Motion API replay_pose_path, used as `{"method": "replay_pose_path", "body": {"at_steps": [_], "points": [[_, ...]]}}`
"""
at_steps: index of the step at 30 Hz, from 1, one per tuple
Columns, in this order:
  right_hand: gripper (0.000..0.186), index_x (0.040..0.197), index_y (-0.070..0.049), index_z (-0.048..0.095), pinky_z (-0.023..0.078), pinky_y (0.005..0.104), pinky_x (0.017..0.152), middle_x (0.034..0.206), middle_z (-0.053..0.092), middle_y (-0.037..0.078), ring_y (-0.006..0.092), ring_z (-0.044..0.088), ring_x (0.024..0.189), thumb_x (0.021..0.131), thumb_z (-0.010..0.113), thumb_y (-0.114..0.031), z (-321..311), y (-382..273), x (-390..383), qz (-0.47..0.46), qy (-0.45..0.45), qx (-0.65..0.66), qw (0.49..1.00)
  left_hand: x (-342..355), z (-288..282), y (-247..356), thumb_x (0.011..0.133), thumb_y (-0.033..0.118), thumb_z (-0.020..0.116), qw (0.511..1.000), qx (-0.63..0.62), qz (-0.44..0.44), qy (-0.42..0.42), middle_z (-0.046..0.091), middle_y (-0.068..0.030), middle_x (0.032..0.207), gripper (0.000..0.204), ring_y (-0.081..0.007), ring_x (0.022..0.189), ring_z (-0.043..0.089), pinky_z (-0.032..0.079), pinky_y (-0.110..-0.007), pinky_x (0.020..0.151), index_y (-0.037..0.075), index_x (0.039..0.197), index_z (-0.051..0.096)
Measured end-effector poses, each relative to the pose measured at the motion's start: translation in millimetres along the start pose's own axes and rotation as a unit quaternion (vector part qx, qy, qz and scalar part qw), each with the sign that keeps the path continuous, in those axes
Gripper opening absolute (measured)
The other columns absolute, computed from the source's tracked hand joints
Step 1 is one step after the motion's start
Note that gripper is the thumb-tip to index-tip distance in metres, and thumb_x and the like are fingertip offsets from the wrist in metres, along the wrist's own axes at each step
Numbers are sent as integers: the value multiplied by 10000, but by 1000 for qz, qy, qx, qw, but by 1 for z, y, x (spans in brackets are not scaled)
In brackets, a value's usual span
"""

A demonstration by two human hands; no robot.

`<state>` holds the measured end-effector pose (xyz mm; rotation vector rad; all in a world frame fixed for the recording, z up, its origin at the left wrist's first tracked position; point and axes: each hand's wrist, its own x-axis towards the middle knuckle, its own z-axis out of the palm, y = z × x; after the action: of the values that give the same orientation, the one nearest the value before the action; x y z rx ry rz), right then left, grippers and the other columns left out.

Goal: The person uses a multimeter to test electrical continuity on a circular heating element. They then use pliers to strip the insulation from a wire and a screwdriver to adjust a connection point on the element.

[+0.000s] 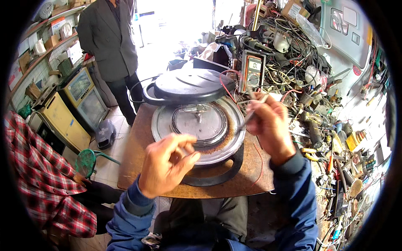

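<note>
On the small wooden table [140, 167] lies an opened round electric appliance with a metal disc [161, 125], its inner ring brown with rust. A black curved handle [213, 179] sticks out at its near side. Behind and above rests its black round cover [188, 85]. My left hand [167, 165] hovers over the near left rim, fingers loosely curled and thumb apart, with nothing visible in it. My right hand [270, 125] is closed on a slim metal tool [248, 120], its dark tip by the disc's right rim; the tool's kind is unclear.
A multimeter [252, 71] with a red lead stands behind the table, beside a heap of cables [289, 58]. Tools and parts crowd the right side. One person in a dark coat [111, 42] stands far left; another in a checked shirt [42, 180] sits near left.
</note>
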<state>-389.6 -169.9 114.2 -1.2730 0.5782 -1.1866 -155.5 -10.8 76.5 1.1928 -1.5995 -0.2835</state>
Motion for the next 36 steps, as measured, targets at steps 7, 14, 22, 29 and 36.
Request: {"method": "replay_pose_path", "body": {"at_steps": [7, 14, 22, 29, 36], "points": [[399, 1300, 112, 562, 530, 232, 552, 915, 749, 109, 91, 670, 658, 1028, 744, -117, 77, 47, 22, -32, -87, 67, 993, 72, 5, -33, 902, 220, 874, 995, 5, -51, -82, 747, -125, 839, 479, -164, 634, 696, 541, -323, 610, -31, 1256, 672], [328, 1177, 90, 639, 579, 255, 623, 866, 761, 93, 123, 719, 733, 968, 817, -90, 70, 71, 62, -34, -145, 0, 989, 96, 3, -75, 976, 147, 781, 993, -35, -49, -106, 759, -105, 803, 216, -152, 650, 709, 556, -332, 608, -43, 1061, 725], [353, 861, -54, 721, 453, 244, 620, 771, 683, 13, 96, 590, 640, 1048, 728, -354, 26, 100, 95, 59, -99, 29, 993, 109, -7, -115, 1109, 293, 640, 949, -215, -221, -60, 680, -49, 999, 296, -121, 751, 704, 580, -238, 651, 1, 1122, 689], [350, 804, -19, 707, 434, 228, 555, 688, 644, -6, 67, 568, 601, 1028, 764, -281, 7, 106, 91, -10, -43, -37, 998, 108, 11, -129, 1095, 210, 655, 970, -155, -188, -24, 706, -62, 1003, 281, -156, 810, 762, 584, -233, 674, -9, 1270, 680], [173, 1001, 5, 692, 491, 252, 553, 772, 684, 17, 73, 605, 612, 1044, 725, -159, 18, 114, 83, -65, -2, -92, 994, 106, 23, -135, 1083, 138, 645, 988, -64, -140, -9, 773, -115, 1124, 219, -141, 868, 760, 567, -238, 705, 1, 1253, 644]]}}
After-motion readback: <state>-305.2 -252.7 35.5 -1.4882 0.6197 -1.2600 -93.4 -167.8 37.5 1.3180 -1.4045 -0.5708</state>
